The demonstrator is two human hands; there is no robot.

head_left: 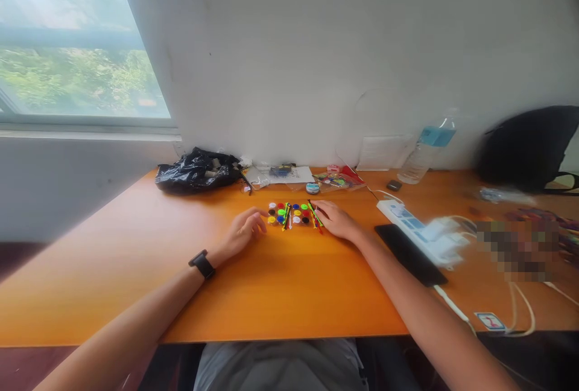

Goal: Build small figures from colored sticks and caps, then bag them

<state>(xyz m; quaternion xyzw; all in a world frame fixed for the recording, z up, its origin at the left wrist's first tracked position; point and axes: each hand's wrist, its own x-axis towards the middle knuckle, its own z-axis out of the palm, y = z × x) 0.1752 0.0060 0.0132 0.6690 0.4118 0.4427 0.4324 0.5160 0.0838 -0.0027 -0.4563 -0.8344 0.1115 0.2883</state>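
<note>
Just ahead, the left hand [243,232] rests loosely curled on the orange tabletop [136,270], holding nothing, beside a cluster of coloured caps [289,213]. The right hand [337,220] lies fingers-forward, touching thin coloured sticks [315,215] at the cluster's right. Toward the far edge sits a black bag [196,169]; near the right edge lie a phone [409,253] and power strip [420,231].

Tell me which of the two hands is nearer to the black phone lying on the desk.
Right. The right hand rests just left of the black phone, beside the colored sticks. The left hand lies farther away, on the other side of the colored caps.
</note>
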